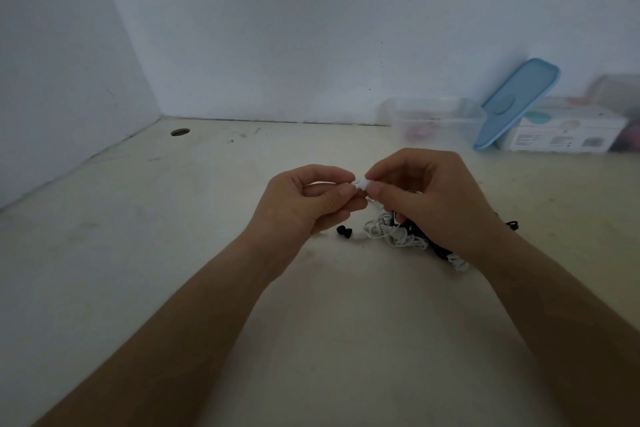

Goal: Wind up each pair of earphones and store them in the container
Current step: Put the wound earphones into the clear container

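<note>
The white earbuds [360, 183] are held at the centre of the frame, above the tabletop [214, 288], pinched between the fingertips of both hands, which meet there. The left hand [304, 204] is closed on them from the left and the right hand [426, 198] from the right, both with curled fingers. From the buds the white cord [398, 234] drops down and to the right into a loose heap on the tabletop, partly hidden under the right hand and mixed with a black cord. A pair of black earbuds [344, 230] lies just left of the heap, below the left hand. No long axis can be given for the heap. It lies nearer the right hand, so the slack would probably be gathered from that side. The clear container [460, 114] stands open at the upper right of the frame, well apart from the hands, with its blue lid [519, 104] leaned beside it against a printed box [568, 135]. It is judged that winding has not yet begun.
</note>
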The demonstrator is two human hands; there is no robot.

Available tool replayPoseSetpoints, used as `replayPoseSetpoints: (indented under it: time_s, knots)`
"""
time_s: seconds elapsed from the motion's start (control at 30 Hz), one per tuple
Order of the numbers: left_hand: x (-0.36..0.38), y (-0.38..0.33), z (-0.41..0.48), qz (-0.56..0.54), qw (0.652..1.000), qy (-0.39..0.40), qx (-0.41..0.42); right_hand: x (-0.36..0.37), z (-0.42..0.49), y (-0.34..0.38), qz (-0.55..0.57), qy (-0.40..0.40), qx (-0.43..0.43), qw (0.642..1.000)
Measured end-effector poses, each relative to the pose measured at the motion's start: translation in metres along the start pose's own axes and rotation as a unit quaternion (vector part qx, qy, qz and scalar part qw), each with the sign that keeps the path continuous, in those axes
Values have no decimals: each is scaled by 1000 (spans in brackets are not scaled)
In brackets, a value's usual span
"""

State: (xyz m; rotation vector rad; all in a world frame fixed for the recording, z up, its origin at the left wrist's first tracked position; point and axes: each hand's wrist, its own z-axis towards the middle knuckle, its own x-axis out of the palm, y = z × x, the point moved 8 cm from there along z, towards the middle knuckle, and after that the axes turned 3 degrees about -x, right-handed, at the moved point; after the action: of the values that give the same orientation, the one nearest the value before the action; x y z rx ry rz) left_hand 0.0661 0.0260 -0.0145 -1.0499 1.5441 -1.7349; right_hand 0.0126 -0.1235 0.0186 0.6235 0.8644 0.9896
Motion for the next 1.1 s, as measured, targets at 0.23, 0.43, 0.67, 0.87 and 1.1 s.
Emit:
replayPoseSetpoints:
  time_s: [0.23, 0.43, 0.67, 0.87, 1.1]
  knots:
    - [2, -1, -1, 13, 1000, 17, 5, -2, 0, 0, -3, -6, 5, 1000]
    - [1, -1, 0, 26, 1000, 14, 6, 0, 0, -3, 6, 4, 16, 1000]
    - [1, -2, -2, 45, 999, 26, 3, 2, 0, -5, 12, 35, 23, 999]
    - [1, -1, -1, 63, 997, 43, 5, 3, -1, -3, 17, 70, 19, 997]
    - [1, -1, -2, 80, 996, 45, 1, 2, -2, -4, 18, 83, 23, 996]
